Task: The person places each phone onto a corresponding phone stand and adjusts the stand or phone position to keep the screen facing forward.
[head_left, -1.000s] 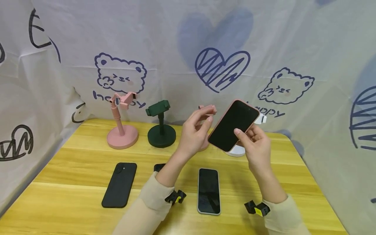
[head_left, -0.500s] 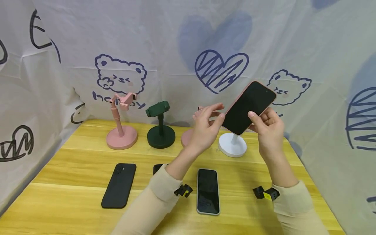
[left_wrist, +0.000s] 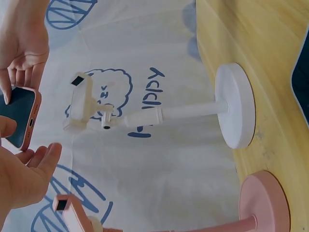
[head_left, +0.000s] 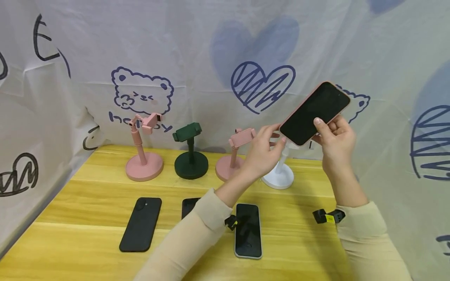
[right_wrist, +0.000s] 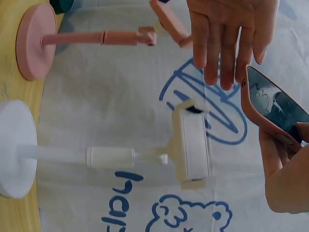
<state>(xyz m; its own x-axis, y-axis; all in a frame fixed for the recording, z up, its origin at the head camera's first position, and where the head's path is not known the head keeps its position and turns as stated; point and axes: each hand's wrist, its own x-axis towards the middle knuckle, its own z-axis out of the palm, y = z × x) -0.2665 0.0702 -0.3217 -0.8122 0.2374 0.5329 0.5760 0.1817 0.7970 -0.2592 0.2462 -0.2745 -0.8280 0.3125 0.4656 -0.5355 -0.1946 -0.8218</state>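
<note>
My right hand grips a smartphone in a pink case, thumb on the dark screen and fingers behind. The phone is tilted and held up in the air. My left hand is at the phone's lower left end; in the right wrist view its fingers are mostly straight, with one fingertip right at the case edge. Below and behind the phone stands a white phone stand, its clamp unoccupied. A pink phone stand is just left of my left hand.
Farther left stand a dark green phone stand and another pink stand. Nearer on the wooden table lie a black phone, a white-rimmed phone and a phone partly under my left sleeve. A printed curtain hangs behind.
The right hand has carried the phone up and to the right, away from the stands' bases. My left hand has followed it rightward, uncovering the second pink stand.
</note>
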